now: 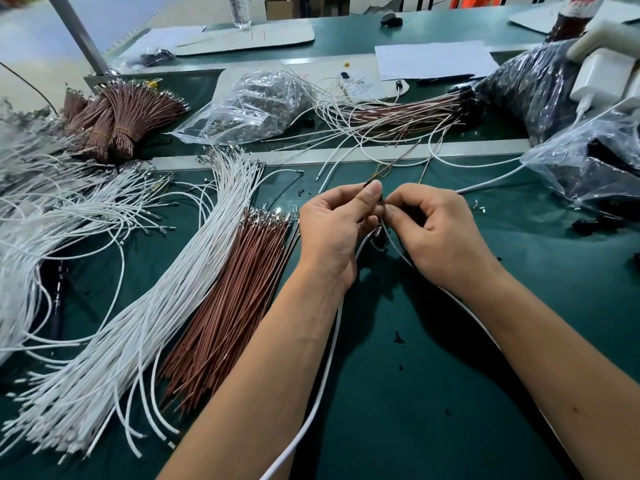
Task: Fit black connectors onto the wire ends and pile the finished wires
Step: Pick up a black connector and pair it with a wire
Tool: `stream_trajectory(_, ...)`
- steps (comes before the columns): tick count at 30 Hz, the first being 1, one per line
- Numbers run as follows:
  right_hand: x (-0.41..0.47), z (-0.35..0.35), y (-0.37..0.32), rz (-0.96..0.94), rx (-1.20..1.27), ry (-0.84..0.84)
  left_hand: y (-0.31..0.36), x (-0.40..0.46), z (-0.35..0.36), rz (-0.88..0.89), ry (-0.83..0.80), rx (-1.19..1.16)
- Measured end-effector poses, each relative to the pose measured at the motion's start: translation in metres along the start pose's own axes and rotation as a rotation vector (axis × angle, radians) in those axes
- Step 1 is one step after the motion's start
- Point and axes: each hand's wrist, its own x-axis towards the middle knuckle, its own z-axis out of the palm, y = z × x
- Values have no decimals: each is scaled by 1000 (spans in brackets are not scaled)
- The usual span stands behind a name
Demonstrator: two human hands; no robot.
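A: So, what are your hands doing right now?

B: You are holding both hands close together above the green mat (433, 393). Your left hand (332, 230) is pinching a thin wire end (372, 181) between its thumb and curled fingers. Your right hand (436, 223) is curling its fingers too, and its thumb and first finger are pinching something small right beside your left thumb. It is too hidden for me to tell what that small thing is.

A: Where is the black connector?

B: A black connector (378, 235) is hanging just under your two hands, between them. A long white cable (332, 348) is running down from there, under your left arm, toward the near edge of the mat.

A: And the wires?

B: The loose white wires (145, 323) are lying to the left of your left arm. The brown wires (235, 306) are lying between those white wires and your left arm. The pile of finished wires (408, 114), with black ends on them, is sitting past your hands, on the far side of the mat. A clear bag (249, 105) is sitting to the left of that pile.
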Motion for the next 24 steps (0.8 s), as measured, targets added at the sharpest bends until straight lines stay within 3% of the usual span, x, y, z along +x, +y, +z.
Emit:
stream_trajectory(6, 0, 1, 3, -15, -12, -12, -2, 0, -2, -5, -11, -30)
stream_trajectory(12, -1, 0, -2, -198, -24, 152, 7, -4, -6, 363, -213, 165)
stream_trajectory(16, 2, -7, -3, -283, -52, 177, 16, -9, -7, 543, -304, 306)
stream_trajectory(24, -1, -9, -7, -381, -56, 259, 24, -12, -6, 636, -393, 328)
